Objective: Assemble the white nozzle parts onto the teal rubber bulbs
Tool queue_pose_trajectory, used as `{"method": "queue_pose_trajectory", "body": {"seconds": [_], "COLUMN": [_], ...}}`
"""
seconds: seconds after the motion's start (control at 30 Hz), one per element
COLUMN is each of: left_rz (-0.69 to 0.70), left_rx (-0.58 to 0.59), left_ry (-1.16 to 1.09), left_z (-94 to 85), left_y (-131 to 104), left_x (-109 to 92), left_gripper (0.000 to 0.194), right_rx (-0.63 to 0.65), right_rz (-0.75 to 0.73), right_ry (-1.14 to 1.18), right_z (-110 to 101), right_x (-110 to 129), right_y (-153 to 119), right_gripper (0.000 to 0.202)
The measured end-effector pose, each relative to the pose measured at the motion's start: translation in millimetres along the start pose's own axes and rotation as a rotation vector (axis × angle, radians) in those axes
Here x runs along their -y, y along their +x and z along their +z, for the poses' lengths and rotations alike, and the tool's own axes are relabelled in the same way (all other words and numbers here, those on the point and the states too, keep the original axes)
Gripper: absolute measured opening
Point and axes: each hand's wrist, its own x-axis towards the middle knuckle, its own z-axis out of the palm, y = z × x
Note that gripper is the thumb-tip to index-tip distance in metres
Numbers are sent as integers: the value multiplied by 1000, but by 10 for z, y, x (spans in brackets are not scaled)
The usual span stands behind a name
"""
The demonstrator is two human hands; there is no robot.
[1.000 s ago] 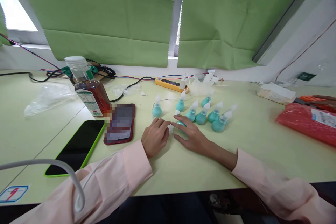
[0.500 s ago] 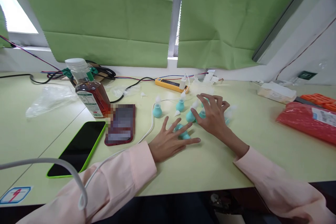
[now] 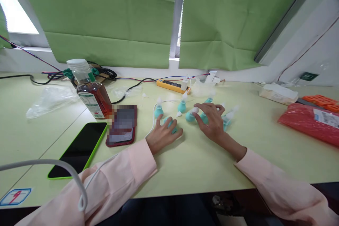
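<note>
Several small teal squeeze bulbs with white tapered tips are grouped on the table. My left hand (image 3: 164, 136) has its fingers apart and bent over a lying teal bulb (image 3: 174, 130), partly hidden beneath them. My right hand (image 3: 212, 122) pinches the white tip of another teal squeeze bulb (image 3: 189, 117) between thumb and index finger. Under and behind that hand are more teal bulbs (image 3: 203, 118), partly covered. Two bulbs stand upright, one left bulb (image 3: 158, 112) near my left fingertips and one further back (image 3: 182, 106). A loose white tip (image 3: 179, 114) lies between my hands.
On the left are a bottle of brown liquid (image 3: 94, 100), a red-cased phone (image 3: 122, 125) and a green-edged phone (image 3: 79, 150). A white cable (image 3: 150, 131) runs past my left wrist. Behind lies a yellow multimeter-like device (image 3: 169, 85); a red package (image 3: 304, 122) is at right.
My left hand has moved left, its fingers more bent, and the lying bulb has shifted left with it. My right hand has closed on a bulb's white tip, and that bulb has shifted slightly left.
</note>
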Motion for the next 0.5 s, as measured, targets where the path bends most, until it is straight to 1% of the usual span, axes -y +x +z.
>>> {"method": "queue_pose_trajectory", "body": {"seconds": [0.1, 0.17, 0.2, 0.27, 0.37, 0.43, 0.5], "left_rz": [12, 10, 11, 20, -7, -49, -73], "left_rx": [40, 56, 59, 63, 65, 60, 49], "left_ry": [-4, -2, -2, -10, -41, -64, -90], "left_z": [31, 44, 49, 59, 82, 103, 121], "left_y": [-45, -72, -84, -100, -113, -116, -115], "left_x": [134, 202, 226, 254, 263, 259, 253], "left_gripper": [30, 29, 28, 27, 26, 24, 22], "right_rx": [-108, -135, -128, -54, 103, 153, 221], "right_rz": [-2, 6, 21, 74, 149, 211, 290], "right_ry": [100, 217, 293, 447, 609, 672, 709], "right_z": [-8, -4, 1, 17, 46, 61, 65], "right_x": [66, 117, 144, 202, 284, 332, 374], "right_y": [-39, -81, -105, -156, -219, -241, -246], "right_gripper": [33, 36, 37, 36, 36, 42, 54]}}
